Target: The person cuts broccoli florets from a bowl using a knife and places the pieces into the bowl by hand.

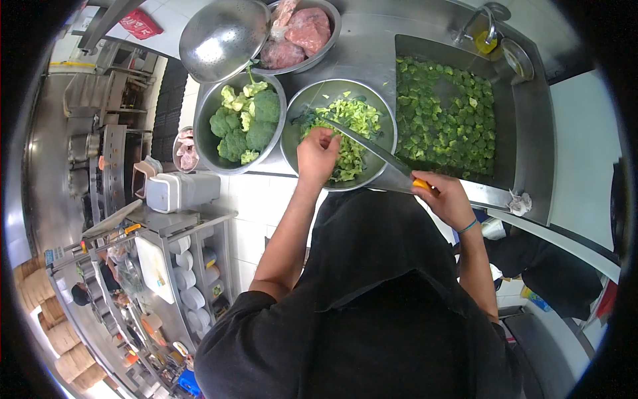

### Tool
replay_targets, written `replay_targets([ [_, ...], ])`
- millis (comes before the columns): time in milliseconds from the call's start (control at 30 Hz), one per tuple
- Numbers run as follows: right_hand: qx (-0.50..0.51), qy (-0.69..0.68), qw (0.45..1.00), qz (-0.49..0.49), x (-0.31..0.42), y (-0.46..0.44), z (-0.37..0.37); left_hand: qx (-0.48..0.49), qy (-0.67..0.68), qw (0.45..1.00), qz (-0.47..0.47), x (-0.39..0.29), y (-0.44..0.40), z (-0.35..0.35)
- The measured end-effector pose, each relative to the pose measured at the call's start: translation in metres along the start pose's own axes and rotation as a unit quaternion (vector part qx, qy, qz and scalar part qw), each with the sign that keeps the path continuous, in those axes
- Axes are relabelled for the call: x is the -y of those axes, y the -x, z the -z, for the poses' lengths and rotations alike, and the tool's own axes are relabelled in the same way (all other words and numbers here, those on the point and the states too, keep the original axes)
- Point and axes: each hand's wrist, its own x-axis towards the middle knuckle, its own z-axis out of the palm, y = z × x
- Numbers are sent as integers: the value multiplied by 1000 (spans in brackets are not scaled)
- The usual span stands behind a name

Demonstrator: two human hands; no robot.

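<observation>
My right hand [444, 199] grips the orange handle of a long knife [379, 150]. Its blade reaches left over a metal bowl [391, 126] of chopped green broccoli pieces [351, 156], the tip close to my left fingers. Above the same bowl, my left hand [319, 154] is closed with its fingertips pinched together; whatever may be between them is hidden. To the left, another metal bowl [199, 141] holds whole broccoli heads [266, 110]. On the right, many cut broccoli florets [445, 113] float in a water-filled sink [522, 139].
Behind the broccoli, a tilted metal bowl [222, 36] leans beside a bowl of raw meat [307, 33]. A faucet [490, 30] stands at the sink's back. A crumpled white item [520, 202] lies on its front rim. Shelves with stacked plates [193, 297] stand lower left.
</observation>
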Motion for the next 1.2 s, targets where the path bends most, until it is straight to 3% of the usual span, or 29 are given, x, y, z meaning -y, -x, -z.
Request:
replay_targets([
  [267, 35, -1, 999, -39, 7, 0, -2, -50, -49, 995, -69, -12, 5, 2],
  [367, -25, 54, 997, 43, -3, -7, -11, -41, -31, 994, -93, -17, 14, -3],
  [600, -37, 32, 998, -47, 2, -11, 9, -23, -15, 995, -97, -19, 16, -6],
  [767, -4, -14, 997, -78, 16, -3, 18, -44, -105, 978, -174, -23, 10, 0],
  [867, 7, -1, 1000, -2, 14, 1, 10, -66, -175, 956, -227, -30, 8, -2],
  [1200, 7, 8, 1000, -6, 25, 3, 4, -112, -179, 942, -260, -23, 6, -7],
])
